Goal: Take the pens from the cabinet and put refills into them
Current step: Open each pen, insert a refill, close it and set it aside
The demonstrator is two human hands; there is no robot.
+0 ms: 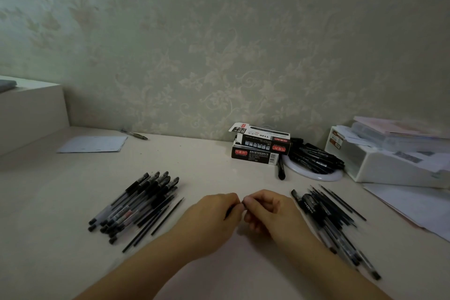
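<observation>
My left hand [214, 212] and my right hand [267, 209] meet fingertip to fingertip above the middle of the desk. Both have curled fingers pinching a thin dark pen part [230, 210], mostly hidden by the fingers. A pile of capped black pens with loose refills [136, 204] lies to the left of my hands. Another pile of pens and refills [328, 214] lies to the right.
Two stacked black refill boxes [260, 146] stand at the back by the wall. Beside them a white ring plate [316, 173] carries more black pens. A white organiser [389, 156] and papers fill the right. A paper sheet [95, 143] and a lone pen [135, 134] lie back left.
</observation>
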